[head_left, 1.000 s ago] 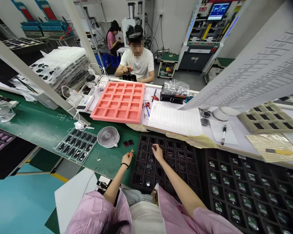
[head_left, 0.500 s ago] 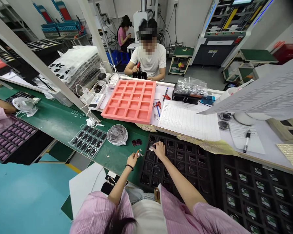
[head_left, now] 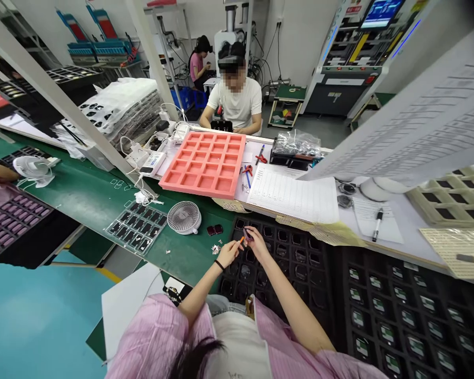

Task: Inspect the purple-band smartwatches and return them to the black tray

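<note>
My left hand (head_left: 228, 252), with a black band at the wrist, is closed on a small orange-tipped tool (head_left: 242, 240). Its tip points at a small dark piece (head_left: 247, 235) pinched in my right hand (head_left: 256, 245). Both hands are close together over the left back corner of a black tray (head_left: 278, 263), whose pockets hold dark, glossy square parts. Small white scraps (head_left: 216, 249) lie on the green table left of my left hand. Two dark red lenses (head_left: 215, 230) rest behind them.
A small white fan (head_left: 184, 218) and a clear tray of black parts (head_left: 136, 226) stand to the left. A pink foam tray (head_left: 203, 163) and a printed sheet (head_left: 294, 192) lie on the raised shelf. Another black tray (head_left: 405, 316) is at the right. A person (head_left: 237, 100) sits opposite.
My right hand has lifted a dark piece from near the tray. My left hand has moved right, away from the white scraps, bringing the orange tip to the piece. The camera view has shifted slightly.
</note>
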`<action>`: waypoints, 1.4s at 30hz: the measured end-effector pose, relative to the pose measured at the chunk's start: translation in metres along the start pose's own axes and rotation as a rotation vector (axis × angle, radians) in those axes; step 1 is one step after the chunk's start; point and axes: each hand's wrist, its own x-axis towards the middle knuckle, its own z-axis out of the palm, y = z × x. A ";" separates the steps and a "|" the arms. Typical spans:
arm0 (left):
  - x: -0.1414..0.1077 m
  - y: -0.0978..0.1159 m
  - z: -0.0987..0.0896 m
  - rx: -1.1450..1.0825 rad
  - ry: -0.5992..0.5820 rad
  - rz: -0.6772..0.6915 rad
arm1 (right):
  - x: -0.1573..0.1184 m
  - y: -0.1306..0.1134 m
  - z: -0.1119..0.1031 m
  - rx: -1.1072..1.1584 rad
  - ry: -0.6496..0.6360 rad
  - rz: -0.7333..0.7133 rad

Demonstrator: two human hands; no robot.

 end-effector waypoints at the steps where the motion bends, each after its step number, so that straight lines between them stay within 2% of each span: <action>1: -0.001 0.005 0.005 -0.023 -0.029 0.008 | -0.005 -0.006 0.001 0.050 0.002 0.006; 7: -0.012 0.025 0.021 -0.103 -0.131 0.060 | -0.025 -0.025 0.006 0.231 0.011 0.021; 19: -0.022 0.030 0.020 -0.102 -0.115 0.128 | -0.037 -0.033 0.008 0.334 -0.042 0.027; 27: -0.020 0.031 0.025 -0.150 -0.113 0.139 | -0.032 -0.032 0.013 0.398 -0.144 0.116; 38: -0.015 0.033 0.031 -0.143 -0.129 0.137 | -0.029 -0.031 0.003 0.387 -0.061 0.104; 42: -0.015 0.033 0.026 -0.134 -0.160 0.129 | -0.035 -0.035 0.000 0.362 -0.032 0.074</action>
